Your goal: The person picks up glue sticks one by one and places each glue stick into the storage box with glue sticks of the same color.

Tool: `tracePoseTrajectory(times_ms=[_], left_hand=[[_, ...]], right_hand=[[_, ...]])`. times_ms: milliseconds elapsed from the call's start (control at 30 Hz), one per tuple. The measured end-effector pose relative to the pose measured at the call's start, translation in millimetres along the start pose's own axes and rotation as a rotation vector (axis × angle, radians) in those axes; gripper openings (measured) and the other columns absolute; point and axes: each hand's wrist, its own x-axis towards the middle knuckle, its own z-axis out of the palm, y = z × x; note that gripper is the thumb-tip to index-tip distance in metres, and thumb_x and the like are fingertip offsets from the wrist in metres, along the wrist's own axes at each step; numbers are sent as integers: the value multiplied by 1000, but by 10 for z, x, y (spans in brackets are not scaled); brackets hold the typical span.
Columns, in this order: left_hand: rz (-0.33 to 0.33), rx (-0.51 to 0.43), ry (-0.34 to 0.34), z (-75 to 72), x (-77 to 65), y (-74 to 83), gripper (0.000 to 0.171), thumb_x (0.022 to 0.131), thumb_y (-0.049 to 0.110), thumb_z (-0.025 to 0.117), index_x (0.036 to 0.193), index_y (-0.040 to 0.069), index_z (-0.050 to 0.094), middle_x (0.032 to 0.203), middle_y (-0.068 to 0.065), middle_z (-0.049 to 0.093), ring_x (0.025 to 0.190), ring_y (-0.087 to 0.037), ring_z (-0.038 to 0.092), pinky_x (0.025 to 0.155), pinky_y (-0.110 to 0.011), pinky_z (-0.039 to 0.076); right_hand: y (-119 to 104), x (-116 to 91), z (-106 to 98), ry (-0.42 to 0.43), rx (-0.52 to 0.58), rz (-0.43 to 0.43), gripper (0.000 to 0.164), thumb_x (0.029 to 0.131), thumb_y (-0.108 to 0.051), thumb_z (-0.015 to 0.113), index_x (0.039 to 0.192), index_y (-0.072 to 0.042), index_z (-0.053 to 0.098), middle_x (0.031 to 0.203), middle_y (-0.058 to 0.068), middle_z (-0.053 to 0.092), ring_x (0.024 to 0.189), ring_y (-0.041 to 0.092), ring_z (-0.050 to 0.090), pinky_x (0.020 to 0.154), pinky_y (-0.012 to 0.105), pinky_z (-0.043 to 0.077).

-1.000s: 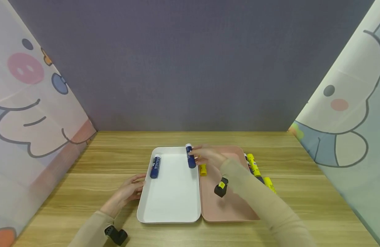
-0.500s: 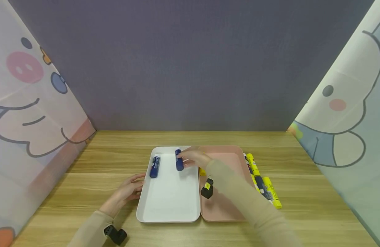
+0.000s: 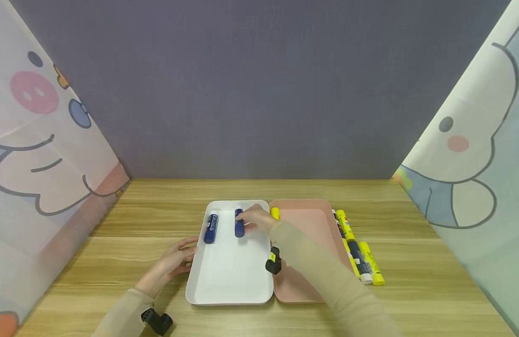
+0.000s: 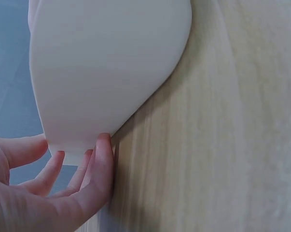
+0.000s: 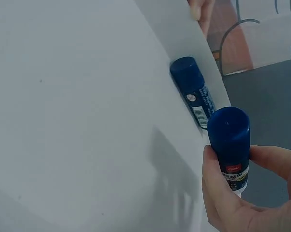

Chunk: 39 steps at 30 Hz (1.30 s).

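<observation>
My right hand (image 3: pixel 256 218) pinches a dark blue glue stick (image 3: pixel 239 223) between thumb and fingers. In the right wrist view this glue stick (image 5: pixel 229 145) has its blue end toward the camera, and its shadow falls on the white tray (image 3: pixel 230 276). A second blue glue stick (image 3: pixel 211 228) lies along the tray's left wall. My left hand (image 3: pixel 177 260) rests at the outside of that wall. The left wrist view shows its fingertips (image 4: pixel 104 140) touching the white tray's side, fingers loosely bent.
Against the white tray's right side stands a pink tray (image 3: pixel 301 290). A yellow glue stick (image 3: pixel 275 213) lies at its left wall, partly behind the right hand. Several yellow and blue glue sticks (image 3: pixel 371 263) lie on the wooden table (image 3: pixel 432 281) to the right.
My right hand has carried the blue glue stick left from the border of the two trays and lowered it over the white tray. The left hand has stayed in place.
</observation>
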Motion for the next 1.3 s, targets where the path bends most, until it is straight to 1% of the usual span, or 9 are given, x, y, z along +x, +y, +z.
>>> tracePoseTrajectory(times_ms=[100, 133, 300, 500, 600, 800, 1067, 1200, 1300], left_hand=[[0, -7, -2, -5, 9, -7, 58, 89, 16, 52, 132, -10, 23, 99, -6, 60, 82, -14, 60, 71, -35, 48], [5, -4, -3, 3, 3, 2, 54, 90, 13, 48, 132, -10, 22, 100, -7, 60, 82, -14, 60, 71, -35, 48], [16, -16, -17, -6, 17, -12, 54, 90, 13, 49, 131, -10, 24, 99, -6, 60, 83, -15, 60, 71, -35, 48], [-6, 1, 24, 23, 11, -11, 53, 90, 12, 48, 132, -9, 24, 102, -10, 60, 83, -16, 60, 71, -36, 48], [-8, 3, 23, 27, 4, -8, 53, 91, 12, 47, 132, -9, 22, 103, -11, 60, 83, -16, 60, 72, -36, 48], [1, -10, 11, 24, 7, -5, 54, 90, 11, 48, 132, -10, 21, 101, -9, 60, 83, -15, 60, 71, -35, 48], [-12, 1, 40, 30, 3, -6, 53, 90, 12, 49, 132, -9, 24, 102, -10, 60, 82, -15, 60, 71, -36, 47], [-17, 1, 45, 33, 2, -5, 53, 90, 12, 49, 132, -8, 24, 103, -10, 60, 82, -15, 60, 71, -36, 47], [-17, 6, 48, 28, 7, -4, 52, 90, 11, 48, 132, -9, 24, 102, -10, 60, 81, -15, 60, 70, -35, 47]], right_hand=[[20, 21, 40, 11, -11, -3, 37, 78, -8, 64, 109, 9, 50, 95, 19, 56, 85, 31, 60, 72, 35, 50], [27, 29, 48, 14, -15, -2, 37, 78, -7, 64, 109, 9, 50, 94, 18, 57, 84, 31, 61, 72, 35, 50], [54, 58, 75, 48, -59, 2, 38, 78, -9, 65, 109, 9, 51, 90, 16, 58, 79, 27, 61, 68, 32, 51], [69, 32, 110, 41, 14, 2, 41, 79, -5, 63, 113, 10, 45, 90, 19, 56, 81, 31, 61, 68, 36, 51], [84, 34, 121, 48, 43, 5, 43, 78, -4, 63, 114, 9, 43, 88, 19, 56, 81, 31, 61, 67, 37, 51], [109, 66, 134, 70, 24, 0, 42, 77, -4, 64, 112, 9, 45, 86, 18, 57, 78, 29, 60, 66, 36, 51], [141, 84, 176, 95, 8, -10, 36, 76, -4, 65, 106, 8, 49, 81, 15, 56, 72, 26, 60, 63, 36, 52], [145, 89, 193, 98, 16, 2, 41, 76, -4, 66, 110, 9, 47, 86, 18, 57, 77, 29, 60, 65, 39, 51], [171, 182, 208, 95, 10, 24, 42, 75, -4, 67, 111, 7, 47, 89, 20, 59, 79, 31, 61, 65, 39, 51]])
